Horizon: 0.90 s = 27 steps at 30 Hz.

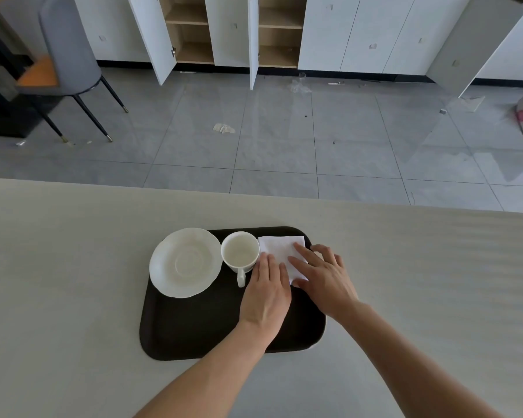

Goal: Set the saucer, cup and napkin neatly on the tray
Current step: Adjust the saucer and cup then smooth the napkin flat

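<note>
A dark brown tray [194, 327] lies on the pale table. A white saucer [185, 262] rests at the tray's far left corner, overhanging the rim a little. Right beside it stands a white cup [240, 251], upright and empty, its handle pointing toward me. A folded white napkin [280, 247] lies flat at the tray's far right corner. My left hand [266, 294] presses flat on the napkin's near left part, fingers together. My right hand [323, 274] lies on the napkin's right side with fingers spread, fingertips on the paper. Both hands hide the napkin's near edge.
The pale table [73, 282] stretches wide on both sides of the tray; its far edge runs across the middle of the view. Beyond it are a grey tiled floor, a grey chair [67, 55] at far left, and white cabinets [360, 31] with open doors.
</note>
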Each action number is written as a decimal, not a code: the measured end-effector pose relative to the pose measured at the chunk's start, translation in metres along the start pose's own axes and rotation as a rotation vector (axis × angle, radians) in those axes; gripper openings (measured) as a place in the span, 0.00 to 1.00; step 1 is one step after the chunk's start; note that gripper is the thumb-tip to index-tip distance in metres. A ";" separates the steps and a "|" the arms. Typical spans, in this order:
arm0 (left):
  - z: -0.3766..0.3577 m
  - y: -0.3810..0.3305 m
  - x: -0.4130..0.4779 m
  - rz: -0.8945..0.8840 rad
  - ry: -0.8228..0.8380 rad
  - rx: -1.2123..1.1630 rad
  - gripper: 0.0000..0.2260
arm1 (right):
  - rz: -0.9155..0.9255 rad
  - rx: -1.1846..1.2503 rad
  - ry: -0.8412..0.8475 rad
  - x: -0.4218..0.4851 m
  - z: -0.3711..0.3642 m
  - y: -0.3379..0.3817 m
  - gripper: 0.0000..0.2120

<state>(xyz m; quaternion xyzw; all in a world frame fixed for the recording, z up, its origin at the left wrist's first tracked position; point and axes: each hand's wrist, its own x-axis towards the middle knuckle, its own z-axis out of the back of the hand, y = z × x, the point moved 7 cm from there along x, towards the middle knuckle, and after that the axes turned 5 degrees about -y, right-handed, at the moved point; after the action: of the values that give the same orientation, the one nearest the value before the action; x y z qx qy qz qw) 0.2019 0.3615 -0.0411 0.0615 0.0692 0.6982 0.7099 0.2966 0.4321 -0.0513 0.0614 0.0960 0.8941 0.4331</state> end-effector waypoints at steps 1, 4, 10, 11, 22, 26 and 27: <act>-0.001 -0.001 0.001 -0.004 -0.021 -0.008 0.23 | 0.013 -0.007 0.012 0.001 0.000 0.001 0.22; -0.005 -0.003 0.007 0.008 -0.051 -0.067 0.27 | 0.004 0.043 0.024 0.002 0.000 0.000 0.26; -0.012 -0.002 0.020 0.052 0.062 -0.188 0.34 | -0.063 0.045 0.113 0.005 -0.005 -0.009 0.42; -0.013 -0.002 0.021 0.062 0.074 -0.196 0.34 | -0.064 0.030 0.129 0.005 -0.007 -0.010 0.42; -0.011 -0.005 0.019 0.044 0.107 -0.261 0.34 | -0.048 0.015 0.104 -0.008 -0.008 -0.010 0.39; -0.007 -0.012 0.000 -0.020 0.053 -0.274 0.35 | -0.072 0.023 0.062 -0.033 -0.006 -0.005 0.32; -0.008 -0.012 -0.006 -0.028 0.048 -0.273 0.35 | -0.080 0.016 0.060 -0.039 -0.006 -0.005 0.31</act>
<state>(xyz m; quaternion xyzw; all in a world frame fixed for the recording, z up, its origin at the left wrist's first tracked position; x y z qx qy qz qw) 0.2124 0.3557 -0.0515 -0.0533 -0.0084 0.6923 0.7196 0.3231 0.4033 -0.0590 0.0343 0.1186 0.8768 0.4648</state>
